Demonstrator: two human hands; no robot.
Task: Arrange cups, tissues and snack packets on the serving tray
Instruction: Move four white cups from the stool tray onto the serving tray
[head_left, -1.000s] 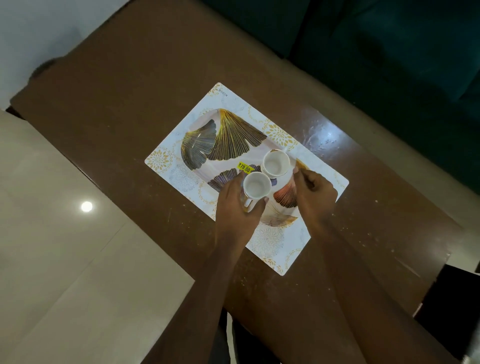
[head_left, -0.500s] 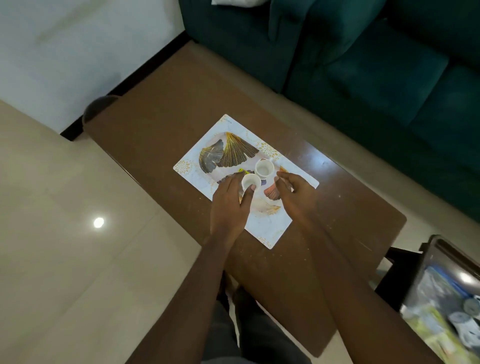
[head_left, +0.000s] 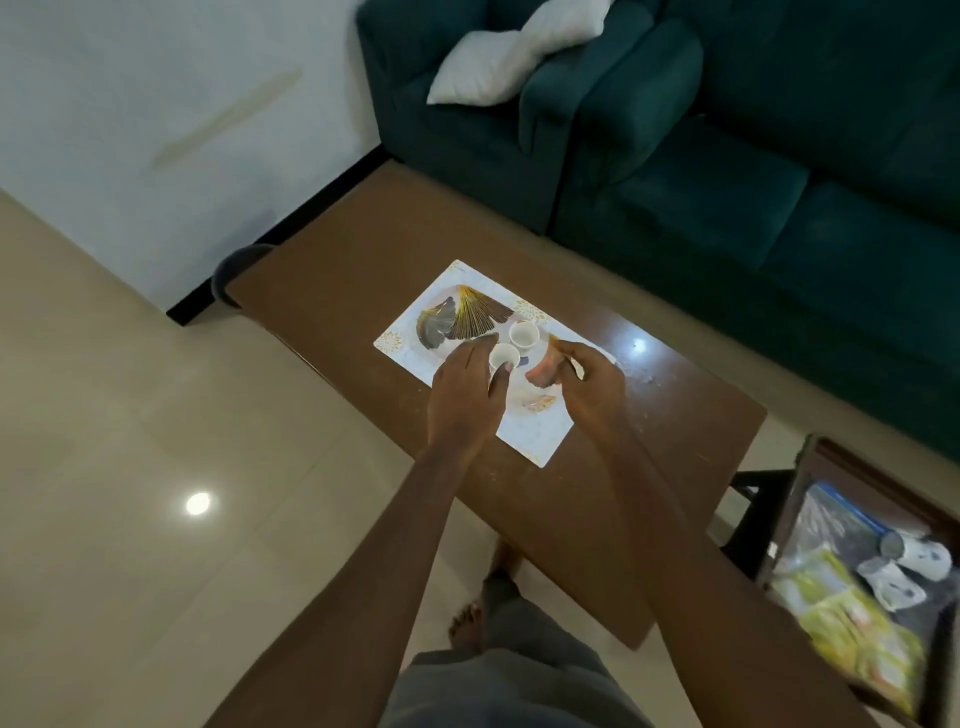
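Pulled back and lifted since a second ago, the head view now takes in far more of the room: the teal sofa (head_left: 727, 171) with its white cushion (head_left: 483, 67) has come into the picture, and a second surface at lower right (head_left: 872, 582) has slid into frame. Both hands have stayed over the serving tray (head_left: 410, 345), which lies on the brown table (head_left: 332, 249). The left hand (head_left: 465, 402) keeps its fingers loosely cupped around the nearer of two white cups (head_left: 504, 356), thumb against its rim, though whether it grips or merely steadies the cup cannot be told. The right hand (head_left: 589, 387), fingers half curled and empty, has drawn slightly away from the far cup (head_left: 523, 333), which stands upright just beside the first. That reads as the cups being settled in place, with tissues and snack packets yet to come. Counted on the tray: two cups, no tissues, no packets. On the blurred surface at lower right lie what look like two more patterned cups (head_left: 904, 571) and a yellow-green packet (head_left: 841, 618); more cannot be made out.
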